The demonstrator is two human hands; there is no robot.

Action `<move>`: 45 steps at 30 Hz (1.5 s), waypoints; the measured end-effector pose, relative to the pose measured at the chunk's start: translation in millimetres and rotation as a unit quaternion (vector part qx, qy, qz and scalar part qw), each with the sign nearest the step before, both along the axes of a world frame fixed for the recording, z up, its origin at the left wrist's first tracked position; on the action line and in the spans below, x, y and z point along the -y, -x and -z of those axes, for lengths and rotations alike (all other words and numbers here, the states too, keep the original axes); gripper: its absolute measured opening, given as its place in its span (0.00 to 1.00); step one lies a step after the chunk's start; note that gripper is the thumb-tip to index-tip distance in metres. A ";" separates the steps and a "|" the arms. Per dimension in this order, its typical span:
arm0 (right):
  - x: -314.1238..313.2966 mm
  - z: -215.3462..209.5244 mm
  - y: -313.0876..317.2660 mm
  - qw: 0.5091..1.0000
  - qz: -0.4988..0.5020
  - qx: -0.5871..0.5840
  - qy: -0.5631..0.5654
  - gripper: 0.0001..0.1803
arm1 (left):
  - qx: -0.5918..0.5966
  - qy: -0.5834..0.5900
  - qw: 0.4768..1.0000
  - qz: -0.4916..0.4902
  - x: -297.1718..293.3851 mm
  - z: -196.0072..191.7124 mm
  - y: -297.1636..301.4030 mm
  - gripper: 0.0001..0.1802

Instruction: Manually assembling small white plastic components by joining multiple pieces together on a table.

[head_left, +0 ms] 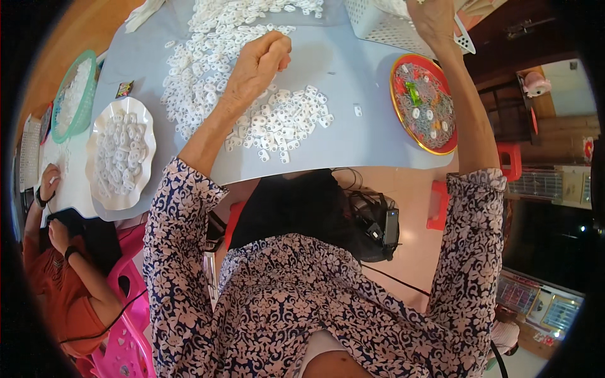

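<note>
My left hand is closed in a loose fist over the grey-blue table, above a wide spread of small white plastic pieces with dark dots or holes. Whatever its curled fingers hold, if anything, is hidden. Just nearer to me lies a smaller heap of the same white pieces. My right hand reaches to the far right, by the rim of a white perforated basket. The top edge of the picture cuts off its fingers. Beneath my right forearm stands a red round tray with a gold rim, holding many small grey bits.
A white scalloped dish of white pieces stands at the left, near a small wrapped packet. Beyond it are a green basket and another person in orange on a pink chair. A black bag lies below the table edge.
</note>
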State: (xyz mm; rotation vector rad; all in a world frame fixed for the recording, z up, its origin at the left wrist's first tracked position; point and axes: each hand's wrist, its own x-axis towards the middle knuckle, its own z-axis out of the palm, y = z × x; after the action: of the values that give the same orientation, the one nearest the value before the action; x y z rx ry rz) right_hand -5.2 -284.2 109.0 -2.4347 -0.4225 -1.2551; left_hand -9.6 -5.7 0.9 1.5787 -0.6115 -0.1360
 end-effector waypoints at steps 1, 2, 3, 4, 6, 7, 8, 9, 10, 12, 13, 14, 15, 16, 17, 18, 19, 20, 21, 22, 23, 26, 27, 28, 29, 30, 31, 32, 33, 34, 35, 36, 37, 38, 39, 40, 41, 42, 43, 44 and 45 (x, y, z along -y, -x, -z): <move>4.2 -0.5 1.1 0.981 0.016 0.044 0.186 0.06 | 0.002 -0.012 1.000 -0.001 1.4 -0.4 0.5 0.14; 5.6 11.5 10.1 0.983 0.035 -0.013 0.179 0.06 | 0.003 -0.011 1.000 0.001 4.3 -1.4 -0.1 0.14; -23.7 19.8 24.5 0.986 -0.015 -0.130 0.103 0.06 | 0.002 -0.012 1.000 -0.002 -1.4 0.9 1.1 0.14; -46.2 24.8 37.5 0.968 -0.057 -0.245 0.026 0.07 | 0.003 -0.011 1.000 0.002 -4.7 2.4 3.3 0.14; -58.3 49.3 44.9 0.941 -0.074 -0.319 0.087 0.07 | 0.006 -0.012 1.000 0.003 -2.9 1.6 4.2 0.14; -62.9 56.4 47.0 0.925 -0.070 -0.353 0.118 0.07 | 0.010 -0.014 1.000 -0.002 -3.6 2.0 3.6 0.14; -62.2 62.1 48.8 0.925 -0.069 -0.354 0.117 0.07 | 0.010 -0.014 1.000 -0.001 -2.6 2.3 2.4 0.14; -61.0 71.3 50.3 0.919 -0.076 -0.364 0.132 0.06 | 0.013 -0.013 1.000 -0.006 -1.8 2.8 0.3 0.14; -60.9 78.8 51.4 0.912 -0.084 -0.374 0.147 0.06 | 0.016 -0.012 1.000 -0.011 -1.7 3.3 -1.5 0.14; -65.0 87.0 51.0 0.919 -0.087 -0.346 0.170 0.06 | 0.016 -0.012 1.000 -0.011 -1.8 4.2 -2.3 0.14; -66.4 89.8 48.8 0.919 -0.068 -0.335 0.197 0.05 | 0.018 -0.011 1.000 -0.011 -2.1 4.4 -2.2 0.14; -66.9 90.9 47.2 0.918 -0.046 -0.324 0.224 0.05 | 0.017 -0.011 1.000 -0.009 -0.6 3.8 -1.4 0.14; -66.7 91.5 46.1 0.918 -0.044 -0.325 0.223 0.05 | 0.020 -0.014 1.000 -0.008 1.2 2.9 0.7 0.15; -66.1 91.6 45.2 0.924 -0.050 -0.348 0.152 0.05 | 0.023 -0.017 1.000 -0.007 2.8 2.5 1.6 0.15; -67.9 89.8 44.1 0.924 -0.059 -0.369 0.080 0.05 | 0.022 -0.017 1.000 -0.008 2.1 3.6 0.6 0.15; -70.3 88.5 42.9 0.924 -0.060 -0.369 0.080 0.05 | 0.022 -0.024 0.999 -0.014 -0.1 5.0 -0.9 0.15; -73.2 87.5 41.7 0.927 -0.069 -0.368 0.018 0.05 | 0.022 -0.032 0.999 -0.021 -2.2 6.4 -2.6 0.15; -75.8 85.8 41.9 0.927 -0.077 -0.364 -0.046 0.06 | 0.028 -0.025 0.999 -0.022 -3.9 5.6 -3.4 0.15; -75.5 87.4 41.8 0.927 -0.077 -0.363 -0.048 0.06 | 0.029 -0.027 0.999 -0.021 -4.4 4.2 -4.3 0.15; -75.1 90.4 41.5 0.929 -0.097 -0.349 -0.078 0.06 | 0.025 -0.032 0.999 -0.021 -5.3 1.8 -5.6 0.15; -76.7 92.5 40.6 0.929 -0.119 -0.335 -0.108 0.07 | 0.021 -0.038 0.999 -0.022 -7.5 -0.7 -6.2 0.15; -76.5 95.8 41.8 0.906 -0.106 -0.392 -0.122 0.09 | 0.043 -0.017 0.998 -0.050 -9.6 -0.7 -14.9 0.14; -76.5 98.2 40.0 0.906 -0.108 -0.391 -0.123 0.09 | 0.044 -0.018 0.998 -0.051 -10.0 0.7 -14.4 0.14; -76.2 100.7 37.0 0.884 -0.136 -0.415 -0.169 0.09 | 0.034 -0.016 0.998 -0.047 -10.1 2.1 -13.1 0.14; -75.5 101.2 35.5 0.858 -0.160 -0.438 -0.215 0.09 | 0.024 -0.013 0.999 -0.042 -9.2 2.3 -11.8 0.13; -74.7 101.7 34.5 0.858 -0.160 -0.438 -0.216 0.09 | 0.024 -0.014 0.999 -0.041 -9.5 1.5 -11.7 0.13; -74.0 102.4 33.5 0.865 -0.156 -0.413 -0.239 0.09 | 0.018 -0.036 0.999 -0.031 -10.3 -0.2 -11.9 0.13; -77.0 101.7 32.3 0.870 -0.155 -0.389 -0.262 0.09 | 0.012 -0.059 0.998 -0.025 -13.3 -1.5 -11.8 0.14; -79.4 101.1 32.6 0.869 -0.158 -0.389 -0.262 0.09 | 0.012 -0.061 0.998 -0.028 -15.4 -2.0 -12.8 0.14; -81.4 100.5 34.1 0.876 -0.140 -0.379 -0.264 0.09 | 0.032 -0.075 0.996 -0.042 -17.3 -2.2 -15.0 0.13; -84.9 98.1 34.8 0.883 -0.122 -0.367 -0.264 0.09 | 0.054 -0.090 0.993 -0.056 -19.9 -4.0 -17.5 0.12; -88.4 98.7 33.9 0.883 -0.128 -0.367 -0.265 0.09 | 0.055 -0.093 0.992 -0.061 -23.1 -5.0 -19.9 0.12; -92.2 100.8 32.7 0.873 -0.141 -0.375 -0.277 0.09 | 0.096 -0.147 0.983 -0.055 -26.7 -5.3 -22.1 0.11; -94.3 102.0 32.0 0.864 -0.150 -0.383 -0.290 0.08 | 0.135 -0.200 0.969 -0.044 -27.1 -4.7 -23.9 0.10; -96.8 103.1 30.9 0.863 -0.153 -0.383 -0.292 0.08 | 0.165 -0.221 0.961 -0.024 -27.4 -3.9 -24.8 0.07; -100.0 104.2 29.4 0.866 -0.145 -0.385 -0.283 0.08 | 0.165 -0.224 0.960 -0.026 -30.0 -3.9 -26.0 0.07; -101.3 105.1 29.1 0.869 -0.135 -0.387 -0.276 0.08 | 0.259 -0.274 0.926 -0.016 -31.2 -6.7 -24.2 0.06; -100.6 109.7 26.8 0.869 -0.136 -0.387 -0.279 0.08 | 0.349 -0.320 0.881 -0.004 -32.0 -8.0 -22.4 0.05; -98.8 117.0 23.4 0.868 -0.157 -0.366 -0.295 0.07 | 0.349 -0.322 0.880 -0.003 -32.0 -7.1 -20.3 0.05; -100.6 119.4 21.2 0.867 -0.180 -0.346 -0.311 0.07 | 0.366 -0.319 0.874 -0.015 -33.6 -5.9 -18.0 0.05; -101.1 122.0 20.6 0.866 -0.181 -0.346 -0.313 0.07 | 0.384 -0.316 0.867 -0.026 -34.5 -4.8 -17.4 0.06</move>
State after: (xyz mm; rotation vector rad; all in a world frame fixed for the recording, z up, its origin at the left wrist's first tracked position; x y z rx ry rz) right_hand -25.9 -183.1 -12.9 -1.9235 -0.1954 -0.2347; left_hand 7.8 28.8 5.7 2.2973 -1.2272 0.4011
